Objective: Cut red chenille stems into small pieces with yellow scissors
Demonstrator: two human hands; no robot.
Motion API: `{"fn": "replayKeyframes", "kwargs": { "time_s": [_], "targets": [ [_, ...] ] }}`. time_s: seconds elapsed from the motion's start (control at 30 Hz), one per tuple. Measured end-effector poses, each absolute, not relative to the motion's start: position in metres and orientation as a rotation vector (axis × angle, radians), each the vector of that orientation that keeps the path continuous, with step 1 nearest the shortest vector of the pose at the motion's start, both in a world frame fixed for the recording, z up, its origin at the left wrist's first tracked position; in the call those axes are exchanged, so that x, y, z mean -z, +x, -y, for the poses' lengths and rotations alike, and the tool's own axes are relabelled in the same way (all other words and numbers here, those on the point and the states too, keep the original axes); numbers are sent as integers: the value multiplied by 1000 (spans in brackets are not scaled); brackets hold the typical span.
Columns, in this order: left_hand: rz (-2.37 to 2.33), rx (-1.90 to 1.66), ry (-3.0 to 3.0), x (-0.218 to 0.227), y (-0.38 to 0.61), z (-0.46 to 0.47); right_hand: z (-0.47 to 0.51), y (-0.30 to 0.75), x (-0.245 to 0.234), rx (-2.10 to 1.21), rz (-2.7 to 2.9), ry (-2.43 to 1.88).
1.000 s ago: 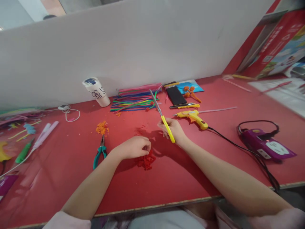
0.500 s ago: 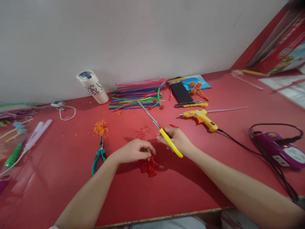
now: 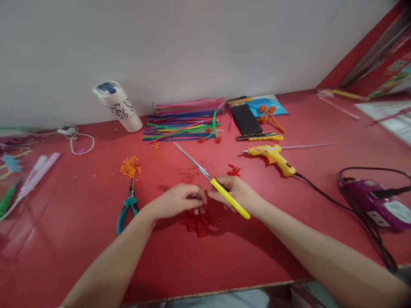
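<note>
The front edge of the red table point(image 3: 224, 291) runs just below the two forearms, and between this edge and the pile of red pieces point(image 3: 196, 223) the surface is bare, with free room also to the near left and near right of the pile. The left hand point(image 3: 178, 200) rests on the top of the pile with its fingers curled down and bunched together; if a piece is between the fingertips, I cannot tell. The right hand point(image 3: 237, 193) is just right of the pile, closed around the yellow handle of the scissors point(image 3: 212, 181), and the blades lie together and point away to the far left. Left of the pile lie green pliers point(image 3: 126, 206), and beyond them a small heap of orange crumbs point(image 3: 129, 166). Far right of the pile lies a yellow glue gun point(image 3: 272, 155), and its cable goes toward a purple box point(image 3: 375, 204) near the right edge. Behind the pile, against the white wall point(image 3: 192, 51), lie coloured sticks point(image 3: 186, 125), a paper cup point(image 3: 118, 107) and a phone point(image 3: 246, 119).
</note>
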State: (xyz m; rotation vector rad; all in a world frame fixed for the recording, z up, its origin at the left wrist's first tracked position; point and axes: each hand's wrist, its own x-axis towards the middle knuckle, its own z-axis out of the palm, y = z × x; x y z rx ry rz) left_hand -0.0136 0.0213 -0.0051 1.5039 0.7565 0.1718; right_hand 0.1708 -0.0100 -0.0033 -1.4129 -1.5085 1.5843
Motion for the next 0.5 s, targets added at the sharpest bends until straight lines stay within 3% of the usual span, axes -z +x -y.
{"fn": "replayKeyframes", "kwargs": {
  "time_s": [0.23,0.5],
  "targets": [
    [-778,-427,1231,7,-11,-23,14,167,1,-1657,1507,-1346],
    [-868,-448,1242,1,-15,-26,17,169,3,-1630,1469,-1300]
  ]
}}
